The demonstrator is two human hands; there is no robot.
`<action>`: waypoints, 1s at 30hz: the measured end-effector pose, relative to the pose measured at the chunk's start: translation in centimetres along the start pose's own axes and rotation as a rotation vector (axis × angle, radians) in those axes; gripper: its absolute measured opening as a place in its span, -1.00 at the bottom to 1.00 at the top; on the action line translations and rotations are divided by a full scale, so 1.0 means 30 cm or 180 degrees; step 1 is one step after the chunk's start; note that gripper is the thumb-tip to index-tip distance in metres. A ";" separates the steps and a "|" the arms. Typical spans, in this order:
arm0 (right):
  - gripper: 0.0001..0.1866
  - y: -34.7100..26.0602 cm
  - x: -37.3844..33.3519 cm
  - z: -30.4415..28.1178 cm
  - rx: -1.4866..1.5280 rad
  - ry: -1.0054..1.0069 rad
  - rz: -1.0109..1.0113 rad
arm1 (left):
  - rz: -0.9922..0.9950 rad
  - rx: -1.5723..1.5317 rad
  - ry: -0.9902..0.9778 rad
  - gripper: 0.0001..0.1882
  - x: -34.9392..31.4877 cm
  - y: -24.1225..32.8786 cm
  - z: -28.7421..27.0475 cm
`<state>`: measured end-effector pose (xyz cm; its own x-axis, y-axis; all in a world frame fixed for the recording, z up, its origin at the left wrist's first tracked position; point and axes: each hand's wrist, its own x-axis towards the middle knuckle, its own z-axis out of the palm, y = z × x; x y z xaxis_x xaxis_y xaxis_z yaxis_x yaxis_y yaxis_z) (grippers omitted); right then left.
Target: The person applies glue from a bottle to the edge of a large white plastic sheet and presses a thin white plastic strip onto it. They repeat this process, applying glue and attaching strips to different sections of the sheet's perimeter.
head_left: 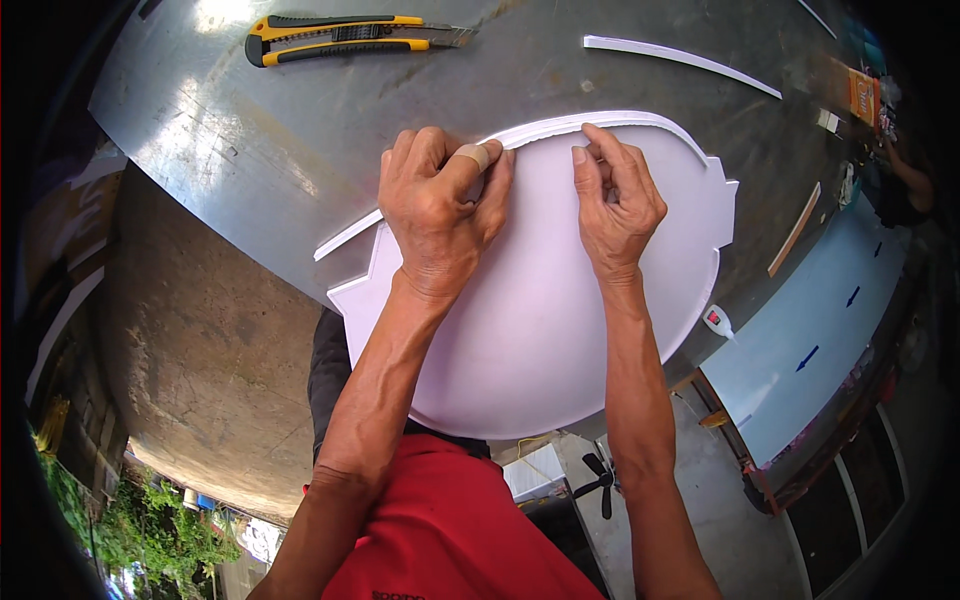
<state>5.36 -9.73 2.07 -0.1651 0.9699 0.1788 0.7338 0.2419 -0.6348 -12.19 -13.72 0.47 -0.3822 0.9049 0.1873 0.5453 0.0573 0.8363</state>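
Note:
A white panel (545,300) with a rounded outline and notched sides lies on the metal table, its near part reaching over the edge. Along its far curved edge runs a narrow white strip (640,119), bent to the curve; its left end sticks out straight beyond my left hand (440,205). That hand is closed, thumb and fingers pinching the strip at the panel's edge. A tan wrap covers one of its digits. My right hand (622,205) has its fingers loosely bent and the thumb apart; the index fingertip touches the strip, and the thumb hovers over or rests on the panel.
On the metal table (250,150) lie a yellow-and-black utility knife (340,42) with its blade out, a loose white strip (680,62) and a brown strip (795,228). A small white bottle (718,321) is beside the panel. Rightward stands a light-blue sheet (810,330).

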 end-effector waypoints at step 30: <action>-0.58 -0.073 -0.116 -0.076 -0.0335 -0.0092 -0.0068 | 0.0070 -0.0043 0.0041 -0.83 -0.006 -0.012 0.006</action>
<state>5.83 -13.71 4.55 -0.1991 0.9653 0.1687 0.7949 0.2598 -0.5484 -12.18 -13.84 0.05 -0.3800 0.9003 0.2123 0.5436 0.0317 0.8387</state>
